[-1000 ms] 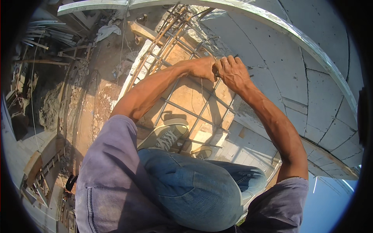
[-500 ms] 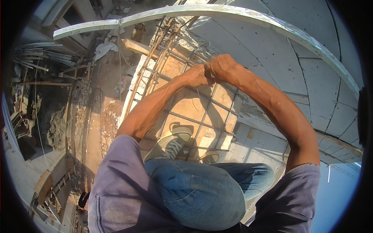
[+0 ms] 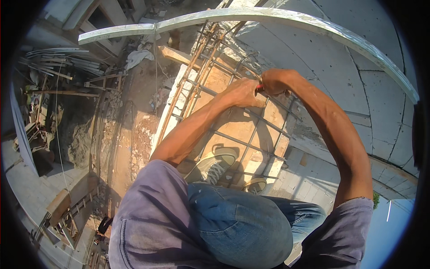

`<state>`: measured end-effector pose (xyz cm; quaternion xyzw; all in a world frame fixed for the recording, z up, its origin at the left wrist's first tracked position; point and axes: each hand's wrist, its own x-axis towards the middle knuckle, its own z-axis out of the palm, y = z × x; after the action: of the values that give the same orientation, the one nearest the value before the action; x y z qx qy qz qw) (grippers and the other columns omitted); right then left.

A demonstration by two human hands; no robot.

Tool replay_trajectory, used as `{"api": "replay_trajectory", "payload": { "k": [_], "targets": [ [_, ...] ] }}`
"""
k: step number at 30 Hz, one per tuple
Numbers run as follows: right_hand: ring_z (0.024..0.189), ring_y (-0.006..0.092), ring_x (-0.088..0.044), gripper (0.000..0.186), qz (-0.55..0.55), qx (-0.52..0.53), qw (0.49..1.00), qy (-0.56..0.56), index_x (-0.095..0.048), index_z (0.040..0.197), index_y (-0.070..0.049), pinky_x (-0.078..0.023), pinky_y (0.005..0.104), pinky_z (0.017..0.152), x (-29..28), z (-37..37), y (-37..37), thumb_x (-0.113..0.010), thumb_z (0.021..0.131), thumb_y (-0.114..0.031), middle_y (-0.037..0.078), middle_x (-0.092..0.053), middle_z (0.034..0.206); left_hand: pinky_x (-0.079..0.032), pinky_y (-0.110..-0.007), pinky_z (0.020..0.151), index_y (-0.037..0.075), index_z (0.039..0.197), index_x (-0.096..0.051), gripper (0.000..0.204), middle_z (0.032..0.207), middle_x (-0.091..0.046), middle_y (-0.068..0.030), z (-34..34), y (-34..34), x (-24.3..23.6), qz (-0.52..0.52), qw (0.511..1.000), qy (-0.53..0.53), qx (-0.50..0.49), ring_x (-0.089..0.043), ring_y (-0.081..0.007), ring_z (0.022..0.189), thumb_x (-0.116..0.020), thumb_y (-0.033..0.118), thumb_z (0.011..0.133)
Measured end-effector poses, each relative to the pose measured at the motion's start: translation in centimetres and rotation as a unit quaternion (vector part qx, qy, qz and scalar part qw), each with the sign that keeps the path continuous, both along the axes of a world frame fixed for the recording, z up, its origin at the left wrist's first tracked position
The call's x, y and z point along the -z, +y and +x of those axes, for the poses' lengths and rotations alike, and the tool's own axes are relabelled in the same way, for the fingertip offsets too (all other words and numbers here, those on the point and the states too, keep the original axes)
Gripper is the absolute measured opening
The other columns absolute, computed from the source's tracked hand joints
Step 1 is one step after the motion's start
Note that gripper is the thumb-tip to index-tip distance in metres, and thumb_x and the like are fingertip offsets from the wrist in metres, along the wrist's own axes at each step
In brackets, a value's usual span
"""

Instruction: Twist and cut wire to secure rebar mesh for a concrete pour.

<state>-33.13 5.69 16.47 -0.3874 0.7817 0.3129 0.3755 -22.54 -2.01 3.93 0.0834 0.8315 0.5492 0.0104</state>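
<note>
My left hand (image 3: 244, 93) and my right hand (image 3: 277, 82) meet above a grid of steel rebar (image 3: 245, 142) laid over a tan board (image 3: 230, 121). A small red-handled tool (image 3: 260, 88) shows between them. My right hand is curled round it, its wrist bent; my left hand is closed right beside it, what it grips hidden by its fingers. My shoes (image 3: 217, 163) stand on the grid and board, below my bent knee in jeans.
Long rusty bars (image 3: 192, 83) and a timber end (image 3: 172, 54) lie at the left of the grid. A pale curved-looking rail (image 3: 313, 24) crosses the top. Grey blockwork (image 3: 380, 112) rises at right. Rubble ground (image 3: 143, 127), scrap pipes and planks lie at left.
My hands have shifted slightly downward and rightward in view along with the whole scene. My right wrist has bent further over, and a red handle now shows between the hands.
</note>
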Motion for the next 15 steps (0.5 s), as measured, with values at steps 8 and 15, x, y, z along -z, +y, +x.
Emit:
{"api": "replay_trajectory", "payload": {
  "k": [8, 15],
  "targets": [
    [0.075, 0.0269, -0.066, 0.019, -0.252, -0.360, 0.885, 0.154, -0.070, 0.083, -0.006, -0.052, 0.0391, 0.065, 0.4, 2.7, 3.0, -0.071, 0.077, -0.024, 0.011, -0.067, 0.081, -0.047, -0.036, 0.057, 0.000, 0.082, -0.067, 0.032, 0.060, -0.060, -0.0049, -2.1, -2.1, 0.8, 0.196, 0.948, -0.184, 0.169, -0.059, -0.0202, 0.059, -0.077, 0.028, 0.070],
    [0.071, 0.0233, -0.067, 0.019, 0.124, 0.218, 0.951, -0.183, -0.067, 0.101, -0.002, -0.051, 0.0399, 0.056, 0.2, 1.0, 1.8, -0.058, 0.090, -0.014, 0.012, -0.067, 0.080, -0.049, -0.036, 0.077, 0.000, 0.110, -0.063, 0.048, 0.098, -0.065, -0.0128, -1.1, -3.0, 0.9, 0.007, 0.988, -0.026, 0.151, -0.063, -0.0233, 0.090, -0.074, 0.030, 0.074]
  ]
}}
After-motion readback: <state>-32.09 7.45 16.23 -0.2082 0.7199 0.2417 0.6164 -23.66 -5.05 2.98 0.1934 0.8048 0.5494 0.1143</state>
